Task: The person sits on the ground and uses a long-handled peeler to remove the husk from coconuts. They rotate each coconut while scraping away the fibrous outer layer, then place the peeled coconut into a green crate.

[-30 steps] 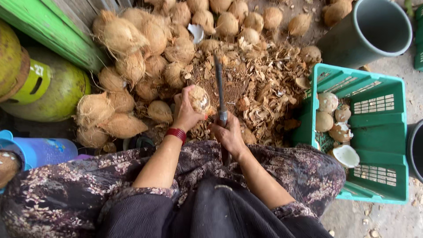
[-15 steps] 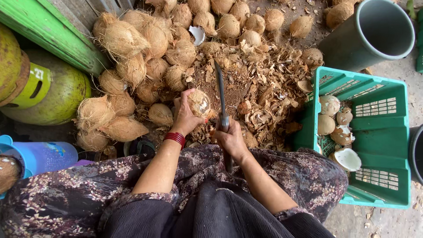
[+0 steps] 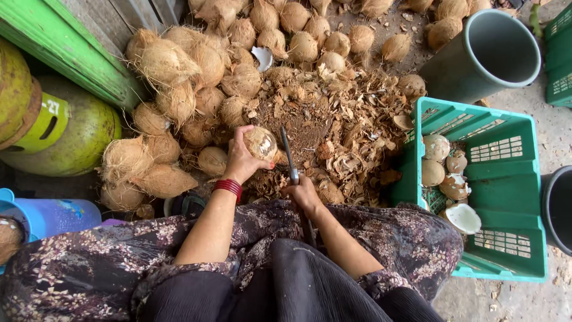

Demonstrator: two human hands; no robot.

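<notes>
Head view, looking straight down on a seated person working over a heap of husk scraps (image 3: 333, 128) on the floor.

Reference landmark: the coconut (image 3: 260, 143) held in the left hand (image 3: 241, 161).

1. Left hand. The fingers (image 3: 243, 132) are wrapped around the left and upper side of the coconut, gripping it firmly. A red bangle (image 3: 227, 186) sits on the wrist below it. The coconut is partly stripped, with pale patches showing on the face turned toward the blade.

2. Right hand (image 3: 304, 194). It lies below and to the right of the coconut, fingers closed around the handle of a knife (image 3: 290, 160). The handle itself is hidden inside the fist.

3. Governing relation. The knife's long axis runs nearly upright in the picture, from the right hand up past the right flank of the coconut. The blade stands just beside the coconut; whether its edge is touching the shell cannot be told at this resolution, though it appears to be close against it. The coconut lies to the left of the blade, and the left hand is the nearer hand to it.

4. Surroundings. Left of and above the coconut: a pile of unhusked coconuts (image 3: 179, 71). Well to its right: a green crate (image 3: 506, 179) containing peeled coconuts (image 3: 441, 164). Up and right: a grey bucket (image 3: 482, 56).
</notes>
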